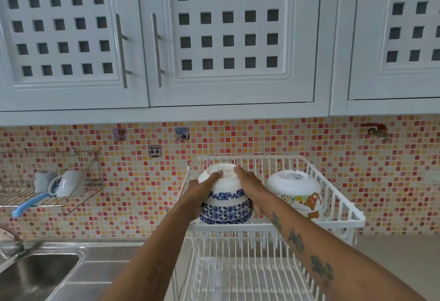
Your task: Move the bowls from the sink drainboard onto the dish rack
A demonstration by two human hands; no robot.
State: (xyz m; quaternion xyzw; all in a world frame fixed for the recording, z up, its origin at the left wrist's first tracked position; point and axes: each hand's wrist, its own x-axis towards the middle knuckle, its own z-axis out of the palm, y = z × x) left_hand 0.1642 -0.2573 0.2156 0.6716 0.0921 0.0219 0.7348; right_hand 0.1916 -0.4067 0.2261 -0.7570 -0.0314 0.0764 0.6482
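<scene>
A stack of upside-down white bowls with blue flower bands (225, 207) sits at the left of the upper tier of the white wire dish rack (342, 207). My left hand (201, 195) clasps the stack's left side and my right hand (250, 187) its right side, fingers reaching onto the top bowl's base. Beside it on the right stands an upside-down white bowl with cartoon bears (295, 192). The steel drainboard (102, 269) lies at the lower left with no bowls on its visible part.
The rack's lower tier (242, 277) is bare wire. A sink basin (33, 274) with a tap is at the far left. A wall-mounted wire shelf (47, 181) holds cups and a blue-handled tool. White cupboards hang overhead, and a wall tap (378, 132) is at the upper right.
</scene>
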